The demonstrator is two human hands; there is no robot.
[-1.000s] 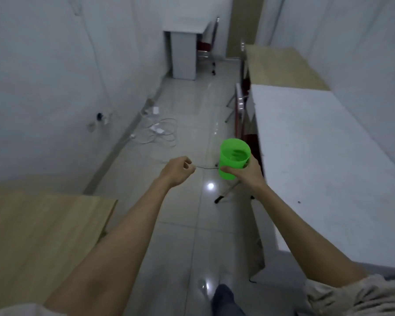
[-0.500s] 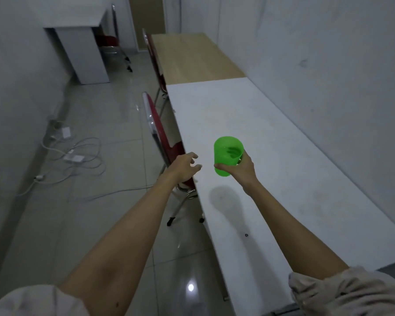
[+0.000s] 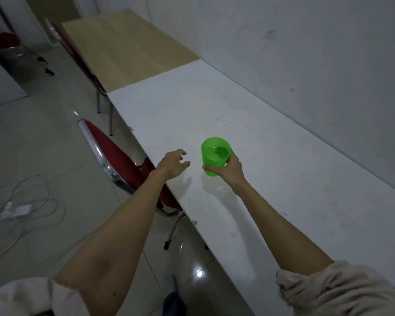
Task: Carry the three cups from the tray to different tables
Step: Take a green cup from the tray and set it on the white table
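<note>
One green cup [image 3: 215, 156] is hanging upright just above the white table [image 3: 283, 179], the right hand [image 3: 228, 171] wrapping its lower wall from the right, probably for setting down, while the left hand [image 3: 171, 164] is hovering empty, fingers loosely spread, nearby.

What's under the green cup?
The green cup is held up in the right hand above the white table. Under it lies bare tabletop with a faint shadow. The fingers hide part of its base.
</note>
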